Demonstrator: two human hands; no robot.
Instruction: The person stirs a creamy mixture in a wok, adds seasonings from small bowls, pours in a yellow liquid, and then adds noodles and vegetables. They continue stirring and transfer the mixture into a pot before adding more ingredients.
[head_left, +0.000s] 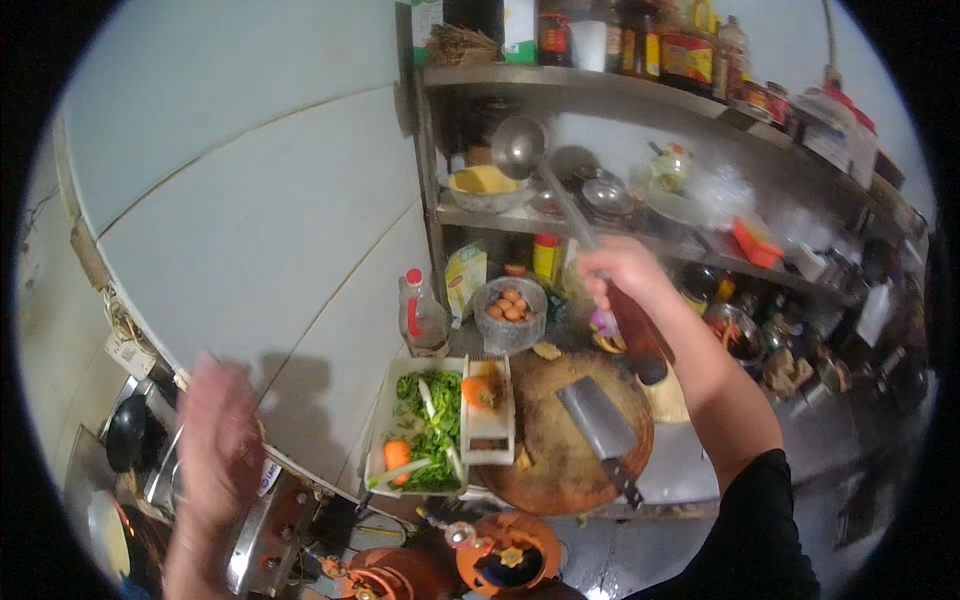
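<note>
My right hand (626, 270) grips the long handle of a metal ladle (520, 146), raised in front of the steel shelves with its bowl up and to the left. My left hand (219, 431) is blurred and lifted at the left, above the stove's edge; nothing can be seen in it, and its fingers are too blurred to read. Below, a cleaver (598, 418) lies on a round wooden chopping block (532, 484). Beside the block stands a white basket (380, 427) of leafy greens with a carrot (397, 454). Another carrot piece (477, 392) rests on a white tray next to it.
A bag-lined bowl of eggs (512, 306) and a plastic jug (425, 319) stand behind the block. Orange gas cylinders (536, 532) are below the counter's edge. A stove (262, 536) with a pan (109, 532) is at lower left. Bottles and bowls fill the shelves (600, 81).
</note>
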